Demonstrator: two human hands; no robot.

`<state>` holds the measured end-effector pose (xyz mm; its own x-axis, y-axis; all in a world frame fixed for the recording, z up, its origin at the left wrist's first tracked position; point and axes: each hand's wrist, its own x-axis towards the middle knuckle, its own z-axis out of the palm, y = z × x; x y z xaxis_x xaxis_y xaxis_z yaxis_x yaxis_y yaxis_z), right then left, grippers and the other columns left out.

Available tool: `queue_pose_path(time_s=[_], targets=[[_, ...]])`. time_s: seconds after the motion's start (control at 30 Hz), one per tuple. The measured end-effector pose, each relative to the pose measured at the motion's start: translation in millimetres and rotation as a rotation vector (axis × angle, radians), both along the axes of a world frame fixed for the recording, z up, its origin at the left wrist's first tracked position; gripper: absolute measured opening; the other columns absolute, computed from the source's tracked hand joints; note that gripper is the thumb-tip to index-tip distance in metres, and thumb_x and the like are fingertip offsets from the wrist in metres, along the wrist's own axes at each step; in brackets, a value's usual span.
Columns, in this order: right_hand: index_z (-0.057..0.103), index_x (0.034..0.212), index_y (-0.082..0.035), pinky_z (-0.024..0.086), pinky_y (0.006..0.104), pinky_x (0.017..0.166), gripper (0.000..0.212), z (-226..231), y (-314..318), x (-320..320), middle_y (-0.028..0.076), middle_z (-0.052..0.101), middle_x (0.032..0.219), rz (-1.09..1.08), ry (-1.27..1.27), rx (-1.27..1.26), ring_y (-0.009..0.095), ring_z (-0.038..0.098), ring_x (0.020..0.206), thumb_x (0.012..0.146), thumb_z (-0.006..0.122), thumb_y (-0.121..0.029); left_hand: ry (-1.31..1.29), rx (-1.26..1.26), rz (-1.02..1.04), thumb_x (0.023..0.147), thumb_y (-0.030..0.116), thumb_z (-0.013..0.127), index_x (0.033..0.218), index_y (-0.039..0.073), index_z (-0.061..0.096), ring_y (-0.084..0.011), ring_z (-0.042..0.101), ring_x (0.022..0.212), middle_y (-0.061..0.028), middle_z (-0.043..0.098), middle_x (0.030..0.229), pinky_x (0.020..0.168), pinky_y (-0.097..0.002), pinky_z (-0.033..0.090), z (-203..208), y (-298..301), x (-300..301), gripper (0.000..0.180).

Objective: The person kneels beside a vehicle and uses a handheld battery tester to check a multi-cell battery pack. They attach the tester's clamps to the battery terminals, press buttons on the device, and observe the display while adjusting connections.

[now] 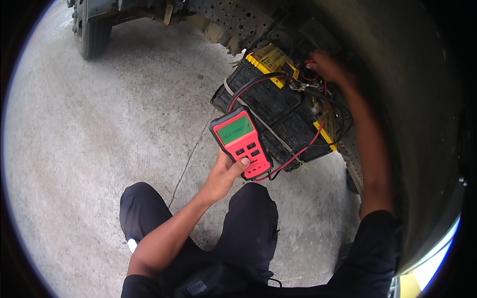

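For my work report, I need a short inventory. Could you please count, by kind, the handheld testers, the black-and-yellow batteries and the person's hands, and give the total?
Red handheld tester: 1
Batteries: 2 (upper battery, lower battery)
Hands: 2 (left hand, right hand)
Total: 5

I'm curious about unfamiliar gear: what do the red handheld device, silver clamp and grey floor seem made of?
Red-and-black rounded handheld device: probably matte moulded plastic; its shell looks smooth and evenly coloured.
Slim silver clamp: likely bare metal, as it glints brightly.
Flat grey floor: apparently concrete, dull and mottled.
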<state>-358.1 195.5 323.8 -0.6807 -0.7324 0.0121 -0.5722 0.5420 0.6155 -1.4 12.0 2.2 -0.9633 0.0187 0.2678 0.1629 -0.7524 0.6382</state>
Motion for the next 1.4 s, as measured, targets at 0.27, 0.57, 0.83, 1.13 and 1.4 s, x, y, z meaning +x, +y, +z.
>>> queue_pose_path(time_s=[0.27, 0.57, 0.83, 1.13, 1.4], targets=[[0.077, 0.099, 0.003, 0.06, 0.0536, 0.088, 0.029, -12, -22, 17, 0.028, 0.076, 0.107, -0.083, 0.016, 0.032, 0.045, 0.076, 0.106, 0.103, 0.078, -0.026, 0.059, 0.031, 0.005, 0.115, 0.024, 0.064, 0.172, 0.01, 0.022, -0.012, 0.056, 0.126, -0.0055, 0.053, 0.152, 0.103, -0.0325, 0.049, -12, -1, -7, 0.072], [0.08, 0.092, 0.001, 0.061, 0.0545, 0.083, 0.028, -33, -10, 26, 0.028, 0.077, 0.099, -0.026, 0.066, -0.044, 0.047, 0.076, 0.099, 0.103, 0.077, -0.024, 0.041, 0.007, 0.026, 0.115, 0.022, 0.064, 0.172, 0.007, 0.021, -0.0148, 0.053, 0.136, -0.0075, 0.052, 0.156, 0.114, -0.0364, 0.046, -9, -3, -4, 0.073], [0.078, 0.097, -0.001, 0.059, 0.057, 0.088, 0.025, -40, 5, 24, 0.027, 0.076, 0.103, 0.06, 0.098, -0.125, 0.048, 0.074, 0.101, 0.102, 0.077, -0.025, 0.062, 0.029, 0.01, 0.115, 0.019, 0.064, 0.174, 0.006, 0.019, -0.0191, 0.044, 0.153, -0.0096, 0.045, 0.164, 0.128, -0.0413, 0.036, -4, -2, -4, 0.075], [0.075, 0.109, 0.0, 0.059, 0.0549, 0.093, 0.032, -49, -2, 14, 0.026, 0.075, 0.112, -0.05, 0.061, -0.23, 0.046, 0.072, 0.11, 0.098, 0.082, -0.029, 0.028, 0.002, -0.004, 0.115, 0.018, 0.063, 0.174, 0.006, 0.019, -0.02, 0.043, 0.154, -0.0106, 0.044, 0.165, 0.128, -0.0428, 0.036, 0, -7, -1, 0.074], [0.074, 0.117, -0.001, 0.058, 0.0537, 0.096, 0.038, -46, 3, 18, 0.025, 0.072, 0.125, -0.082, 0.075, -0.276, 0.044, 0.072, 0.116, 0.095, 0.086, -0.029, 0.037, -0.003, 0.002, 0.115, 0.017, 0.063, 0.174, 0.007, 0.017, -0.0198, 0.044, 0.155, -0.0105, 0.044, 0.166, 0.128, -0.0424, 0.037, 0, -9, 0, 0.075]])
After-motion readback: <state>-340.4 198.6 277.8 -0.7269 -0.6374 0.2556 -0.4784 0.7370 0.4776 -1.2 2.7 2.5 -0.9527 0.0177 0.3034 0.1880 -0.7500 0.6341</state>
